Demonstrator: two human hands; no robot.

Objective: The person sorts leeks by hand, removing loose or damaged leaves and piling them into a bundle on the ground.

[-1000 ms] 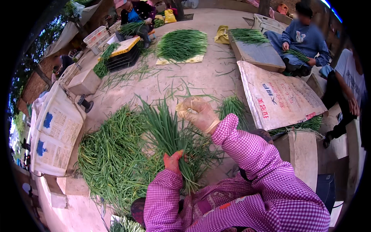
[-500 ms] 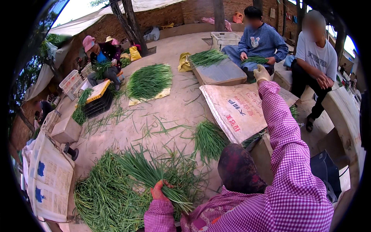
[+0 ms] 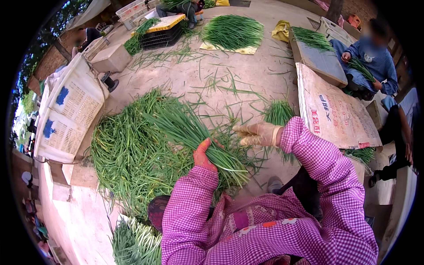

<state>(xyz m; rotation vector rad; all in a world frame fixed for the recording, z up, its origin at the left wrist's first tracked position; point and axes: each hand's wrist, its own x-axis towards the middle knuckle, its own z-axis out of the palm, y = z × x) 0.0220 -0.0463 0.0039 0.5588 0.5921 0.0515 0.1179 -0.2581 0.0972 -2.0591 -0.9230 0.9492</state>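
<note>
My left hand (image 3: 205, 155), in a reddish-orange glove, is wrapped round a bunch of green chives (image 3: 185, 129). The leaf tips fan out to the far left, while the pale cut ends point toward my lap. To the right of the bunch hovers my right hand (image 3: 258, 134) in a cream glove, its fingers stretched out and nothing in them. Under and left of the bunch spreads a big loose heap of chives (image 3: 132, 154). Just beyond my right hand stands a neat bundle of chives (image 3: 279, 112) on the floor.
A printed sack (image 3: 335, 110) covers something at right. Behind it, a co-worker (image 3: 369, 62) holds chives beside a box (image 3: 320, 59). More chives (image 3: 233, 32) lie on a yellow sheet at the back. At left are a white plastic crate (image 3: 73, 110) and a concrete block (image 3: 111, 58).
My right arm, earlier stretched out toward the people at right, has come down and back beside the bunch. My left hand keeps its hold. The view has tilted down and turned left.
</note>
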